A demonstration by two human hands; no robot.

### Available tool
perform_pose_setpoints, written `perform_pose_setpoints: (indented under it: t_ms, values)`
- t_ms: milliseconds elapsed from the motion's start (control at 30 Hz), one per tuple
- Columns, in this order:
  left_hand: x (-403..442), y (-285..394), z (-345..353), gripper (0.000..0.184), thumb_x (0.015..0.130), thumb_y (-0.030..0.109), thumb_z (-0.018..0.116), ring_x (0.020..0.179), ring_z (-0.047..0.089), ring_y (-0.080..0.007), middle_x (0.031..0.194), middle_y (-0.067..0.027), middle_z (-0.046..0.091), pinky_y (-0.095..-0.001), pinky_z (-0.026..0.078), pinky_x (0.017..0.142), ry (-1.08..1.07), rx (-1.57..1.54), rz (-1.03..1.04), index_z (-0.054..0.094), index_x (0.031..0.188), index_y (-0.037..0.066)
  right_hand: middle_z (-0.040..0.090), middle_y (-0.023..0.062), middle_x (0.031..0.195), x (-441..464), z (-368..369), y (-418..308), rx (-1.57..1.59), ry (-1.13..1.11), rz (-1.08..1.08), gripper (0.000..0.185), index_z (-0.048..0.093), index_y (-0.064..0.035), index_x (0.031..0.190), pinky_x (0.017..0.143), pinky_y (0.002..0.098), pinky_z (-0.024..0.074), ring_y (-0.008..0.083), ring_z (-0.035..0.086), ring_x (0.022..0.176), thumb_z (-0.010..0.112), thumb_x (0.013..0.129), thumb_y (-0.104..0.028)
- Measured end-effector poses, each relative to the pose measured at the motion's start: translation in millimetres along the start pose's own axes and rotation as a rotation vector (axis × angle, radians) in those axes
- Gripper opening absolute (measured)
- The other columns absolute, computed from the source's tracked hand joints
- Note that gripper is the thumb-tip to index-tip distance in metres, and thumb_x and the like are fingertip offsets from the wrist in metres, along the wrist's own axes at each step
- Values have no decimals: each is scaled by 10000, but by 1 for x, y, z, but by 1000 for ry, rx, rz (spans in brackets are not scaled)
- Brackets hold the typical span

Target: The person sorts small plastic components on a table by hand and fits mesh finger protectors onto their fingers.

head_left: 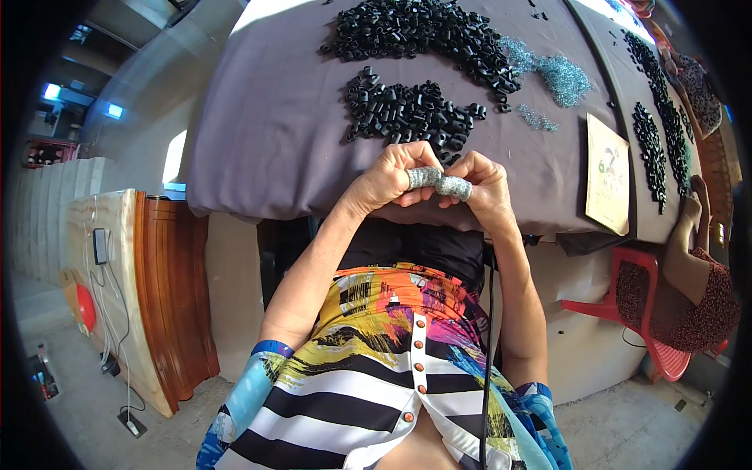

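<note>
My left hand (392, 178) and my right hand (484, 188) meet over the near edge of the cloth-covered table. Fingers of both are pinched together, tip to tip. Whatever sits between them is too small and covered to make out. A grey speckled wrap goes round a finger on each hand. Just beyond my fingertips lies a smaller heap of short black plastic pieces (407, 110). Behind it spreads a larger heap of the same black pieces (415, 31). To their right is a pile of tiny silvery-blue metal pieces (565, 81), perhaps springs.
The tables wear a grey-purple cloth (266, 141). A pale printed booklet (607, 174) lies at right. More black pieces (650, 149) line the adjoining table, where another person's arm (689, 227) rests beside a red plastic chair (654, 313). A wooden cabinet (168, 298) stands at left.
</note>
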State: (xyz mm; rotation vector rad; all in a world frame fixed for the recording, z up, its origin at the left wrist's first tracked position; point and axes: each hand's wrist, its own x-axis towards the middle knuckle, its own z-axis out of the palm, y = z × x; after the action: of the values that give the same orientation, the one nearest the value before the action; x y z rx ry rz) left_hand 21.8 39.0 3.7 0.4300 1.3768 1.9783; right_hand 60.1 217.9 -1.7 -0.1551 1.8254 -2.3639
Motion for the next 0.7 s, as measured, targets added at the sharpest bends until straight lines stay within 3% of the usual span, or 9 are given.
perform_pose_setpoints:
  t_ms: [200, 700]
  values:
    - [0, 1, 2, 89, 834, -24, 470, 370, 378, -13, 579, -40, 546, -162, 256, 313, 2, 43, 0, 526, 828, 45, 597, 64, 653, 0, 0, -2, -72, 19, 37, 166, 510, -5, 718, 458, 214, 484, 108, 586, 538, 674, 736, 0]
    - [3, 1, -4, 53, 833, -3, 478, 384, 379, -10, 597, -48, 549, -145, 270, 327, -30, 17, -9, 523, 824, 24, 599, 67, 661, -2, 4, 1, -50, 29, -17, 160, 501, -15, 717, 455, 206, 463, 102, 579, 540, 656, 751, -4]
